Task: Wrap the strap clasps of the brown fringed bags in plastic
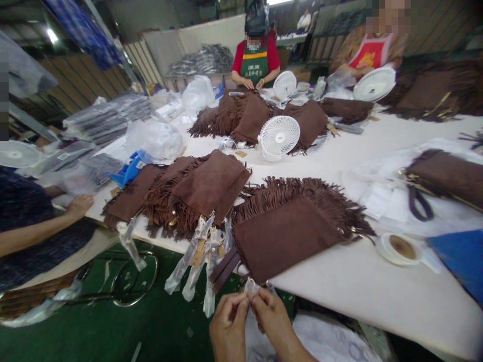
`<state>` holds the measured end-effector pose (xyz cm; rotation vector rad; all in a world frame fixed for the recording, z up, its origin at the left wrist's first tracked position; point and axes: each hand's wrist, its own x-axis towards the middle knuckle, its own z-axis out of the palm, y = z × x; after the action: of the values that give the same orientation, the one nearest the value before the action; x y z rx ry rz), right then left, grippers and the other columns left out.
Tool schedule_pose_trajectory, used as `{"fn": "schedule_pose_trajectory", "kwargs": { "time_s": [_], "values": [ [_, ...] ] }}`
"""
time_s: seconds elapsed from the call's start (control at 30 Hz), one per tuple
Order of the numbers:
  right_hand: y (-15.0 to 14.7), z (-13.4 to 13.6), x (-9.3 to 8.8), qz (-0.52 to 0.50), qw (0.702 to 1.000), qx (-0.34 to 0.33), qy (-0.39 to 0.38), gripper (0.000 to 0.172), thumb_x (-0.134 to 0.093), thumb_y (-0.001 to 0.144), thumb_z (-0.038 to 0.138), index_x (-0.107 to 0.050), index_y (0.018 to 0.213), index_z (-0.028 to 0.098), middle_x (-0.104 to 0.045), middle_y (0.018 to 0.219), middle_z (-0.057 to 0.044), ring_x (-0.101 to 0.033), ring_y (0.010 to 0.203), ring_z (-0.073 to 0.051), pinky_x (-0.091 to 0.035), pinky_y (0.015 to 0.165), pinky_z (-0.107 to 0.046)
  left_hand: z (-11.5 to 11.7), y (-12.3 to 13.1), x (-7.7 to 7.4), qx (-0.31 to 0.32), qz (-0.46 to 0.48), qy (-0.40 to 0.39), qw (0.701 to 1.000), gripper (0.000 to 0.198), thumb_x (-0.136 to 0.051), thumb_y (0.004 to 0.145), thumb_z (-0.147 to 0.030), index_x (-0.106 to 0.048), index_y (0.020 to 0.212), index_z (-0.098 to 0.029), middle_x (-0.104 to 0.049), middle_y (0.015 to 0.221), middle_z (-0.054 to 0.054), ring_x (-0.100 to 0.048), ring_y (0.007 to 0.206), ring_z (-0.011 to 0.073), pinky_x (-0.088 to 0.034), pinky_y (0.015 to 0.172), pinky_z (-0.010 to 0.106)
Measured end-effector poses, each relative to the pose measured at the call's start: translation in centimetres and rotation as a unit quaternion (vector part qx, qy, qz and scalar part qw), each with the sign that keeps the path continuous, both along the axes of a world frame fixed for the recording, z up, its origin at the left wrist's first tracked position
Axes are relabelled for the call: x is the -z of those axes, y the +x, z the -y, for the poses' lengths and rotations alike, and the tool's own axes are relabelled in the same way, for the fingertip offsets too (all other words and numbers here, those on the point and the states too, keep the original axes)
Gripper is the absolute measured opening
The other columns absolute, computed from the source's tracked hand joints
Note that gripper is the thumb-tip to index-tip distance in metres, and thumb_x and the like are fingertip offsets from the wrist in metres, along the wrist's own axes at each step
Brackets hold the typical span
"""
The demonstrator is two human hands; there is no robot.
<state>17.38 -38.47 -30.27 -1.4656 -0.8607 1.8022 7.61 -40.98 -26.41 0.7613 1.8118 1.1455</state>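
My left hand and my right hand meet at the table's front edge, fingertips pinched together. Between them is a small piece of clear plastic wrap, close to a metal ring at the lower corner of a brown fringed bag. The bag lies flat, its fringe spread toward the far side. A dark brown wrist strap hangs off the edge to the left of my hands. Farther left, a pile of similar brown bags has straps wrapped in clear plastic dangling over the edge.
White fans stand among more brown bags on the white table. A roll of tape sits right, beside a blue sheet. A co-worker's arm is at left; two people work opposite. Plastic-packed goods are stacked far left.
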Motion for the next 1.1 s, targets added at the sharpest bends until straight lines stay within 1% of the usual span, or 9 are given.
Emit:
{"fn": "schedule_pose_trajectory", "kwargs": {
  "time_s": [0.17, 0.27, 0.43, 0.57, 0.63, 0.7, 0.77, 0.9, 1.1],
  "values": [
    [-0.3, -0.1, -0.1, -0.047, 0.998, 0.037, -0.013, 0.042, -0.059, 0.072, 0.059, -0.048, 0.067, 0.019, -0.032, 0.048, 0.011, -0.027, 0.037, -0.005, -0.024, 0.036, -0.019, 0.1, 1.1, 0.0, -0.042, -0.081, 0.035, 0.995, 0.004, -0.075, 0.071, -0.022, -0.076, 0.074, -0.024, -0.069, 0.086, 0.006, -0.059, 0.086, 0.0236, -0.04, 0.081, 0.023],
    [-0.5, 0.0, -0.3, -0.067, 0.996, 0.049, -0.023, 0.044, -0.061, 0.069, 0.062, -0.05, 0.067, 0.019, -0.033, 0.047, 0.011, -0.03, 0.037, -0.005, -0.026, 0.035, -0.018, 0.2, 1.3, 0.2, -0.07, -0.075, 0.034, 0.994, 0.005, -0.077, 0.069, -0.022, -0.076, 0.073, -0.025, -0.07, 0.086, 0.006, -0.059, 0.088, 0.024, -0.039, 0.083, 0.023],
    [-0.5, 0.2, -0.3, -0.076, 0.995, 0.05, -0.03, 0.043, -0.061, 0.07, 0.06, -0.051, 0.068, 0.019, -0.035, 0.046, 0.01, -0.031, 0.036, -0.006, -0.027, 0.035, -0.018, 0.2, 0.3, 1.5, -0.064, -0.045, -0.077, 0.994, 0.012, -0.074, 0.07, -0.033, -0.075, 0.079, -0.025, -0.074, 0.089, 0.004, -0.063, 0.09, 0.0258, -0.043, 0.084, 0.027],
    [-0.4, 0.2, -0.2, -0.062, 0.997, 0.047, -0.021, 0.04, -0.059, 0.071, 0.058, -0.05, 0.067, 0.019, -0.036, 0.046, 0.01, -0.031, 0.035, -0.005, -0.027, 0.035, -0.018, -0.3, -0.8, 2.3, -0.044, 0.04, -0.124, 0.991, 0.024, -0.077, 0.064, -0.037, -0.073, 0.077, -0.017, -0.073, 0.074, 0.005, -0.063, 0.073, 0.023, -0.046, 0.069, 0.028],
    [-0.4, 0.2, -0.3, -0.06, 0.997, 0.05, -0.023, 0.037, -0.06, 0.07, 0.054, -0.049, 0.064, 0.019, -0.037, 0.046, 0.01, -0.031, 0.035, -0.005, -0.027, 0.035, -0.018, -0.6, -1.1, 2.0, -0.045, 0.126, -0.123, 0.983, 0.022, -0.077, 0.062, -0.033, -0.071, 0.073, -0.015, -0.07, 0.066, 0.004, -0.061, 0.065, 0.0199, -0.045, 0.063, 0.027],
    [-0.3, 0.2, -0.2, -0.064, 0.996, 0.053, -0.028, 0.032, -0.06, 0.07, 0.049, -0.048, 0.063, 0.02, -0.037, 0.046, 0.01, -0.032, 0.035, -0.006, -0.028, 0.035, -0.018, -1.1, -1.2, 1.4, -0.044, 0.227, -0.127, 0.965, 0.017, -0.076, 0.061, -0.026, -0.07, 0.071, -0.013, -0.069, 0.064, 0.004, -0.061, 0.062, 0.0182, -0.045, 0.061, 0.026],
    [-0.3, 0.2, -0.1, -0.076, 0.995, 0.058, -0.036, 0.027, -0.059, 0.069, 0.043, -0.048, 0.063, 0.02, -0.038, 0.046, 0.01, -0.031, 0.036, -0.005, -0.028, 0.035, -0.017, -1.4, -1.3, 0.7, -0.029, 0.294, -0.139, 0.945, 0.013, -0.074, 0.061, -0.021, -0.07, 0.069, -0.012, -0.069, 0.063, 0.006, -0.062, 0.061, 0.018, -0.046, 0.06, 0.026],
    [0.0, 0.3, 0.1, -0.107, 0.991, 0.057, -0.056, 0.019, -0.058, 0.068, 0.036, -0.051, 0.066, 0.019, -0.039, 0.046, 0.01, -0.029, 0.036, -0.005, -0.029, 0.035, -0.017, -2.1, -2.1, 0.0, 0.018, 0.361, -0.165, 0.918, 0.006, -0.069, 0.061, -0.014, -0.068, 0.066, -0.01, -0.069, 0.063, 0.008, -0.063, 0.061, 0.0193, -0.048, 0.061, 0.028],
    [0.6, 0.3, -0.7, -0.147, 0.986, 0.041, -0.068, 0.024, -0.061, 0.071, 0.041, -0.053, 0.069, 0.018, -0.043, 0.049, 0.009, -0.029, 0.037, -0.004, -0.028, 0.036, -0.016, -3.0, -4.6, 1.1, 0.119, 0.464, -0.213, 0.851, 0.009, -0.061, 0.07, -0.01, -0.068, 0.075, -0.008, -0.07, 0.071, 0.01, -0.064, 0.066, 0.0186, -0.049, 0.069, 0.03]
  ]
}}
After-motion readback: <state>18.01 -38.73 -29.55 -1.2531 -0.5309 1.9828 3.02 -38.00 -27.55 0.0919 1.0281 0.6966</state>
